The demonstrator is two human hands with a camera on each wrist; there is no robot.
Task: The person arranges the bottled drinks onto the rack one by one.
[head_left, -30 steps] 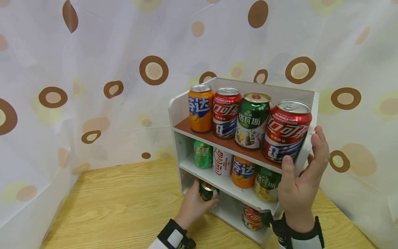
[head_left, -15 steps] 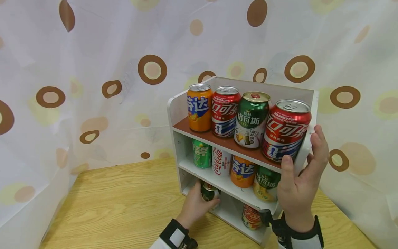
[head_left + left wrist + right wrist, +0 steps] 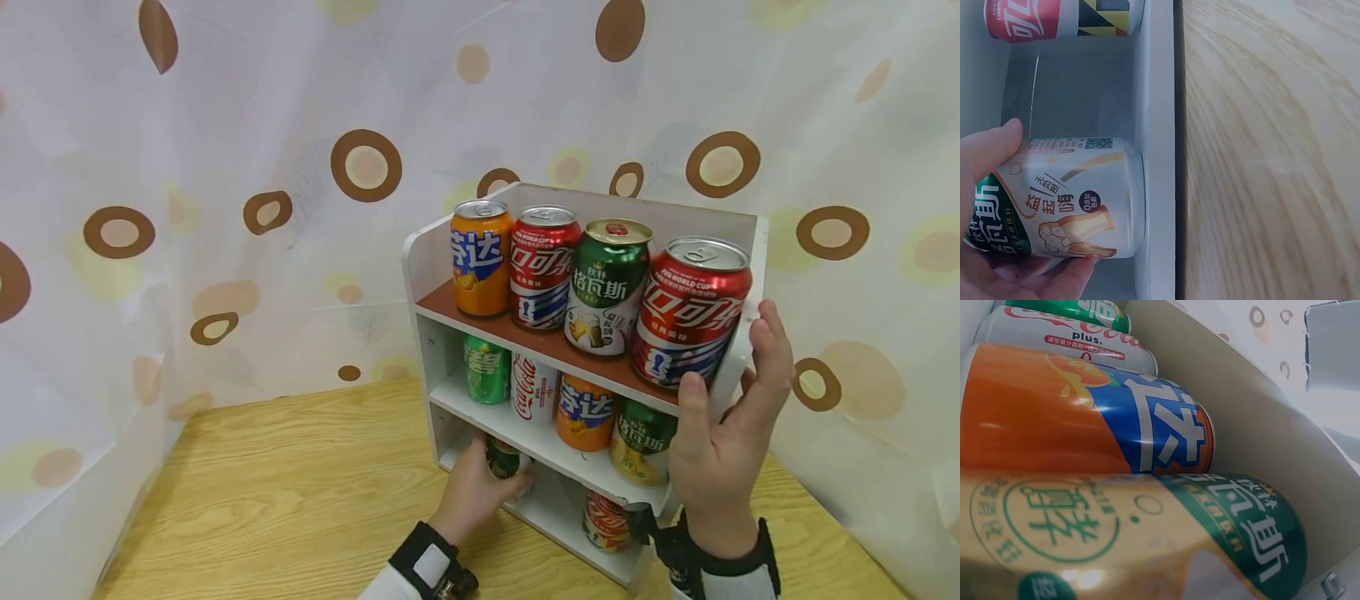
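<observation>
On the bottom level of a white three-tier shelf rack (image 3: pixel 697 223), my left hand (image 3: pixel 468 492) grips a green-and-white drink can (image 3: pixel 504 461). Seen from the left wrist, that can (image 3: pixel 1079 200) stands at the shelf's front lip, thumb on one side and fingers on the other. The middle shelf hides part of its top. My right hand (image 3: pixel 723 467) rests against the rack's right side, thumb up along the front and fingers outside, holding no can. Close to its wrist camera is a gold-and-green can (image 3: pixel 1135 537) on the middle shelf.
Upright on the top shelf are an orange can (image 3: pixel 482 275), red cola cans (image 3: pixel 693 312) and a green can (image 3: pixel 609 287). The middle shelf holds several more, including a white cola can (image 3: pixel 534 390). A red can (image 3: pixel 607 523) stands at the bottom right. Wooden table (image 3: pixel 300 492) lies below.
My left hand has shifted slightly right and inward with the green-and-white can, whose top is now more covered by the middle shelf. My right hand has stayed in place.
</observation>
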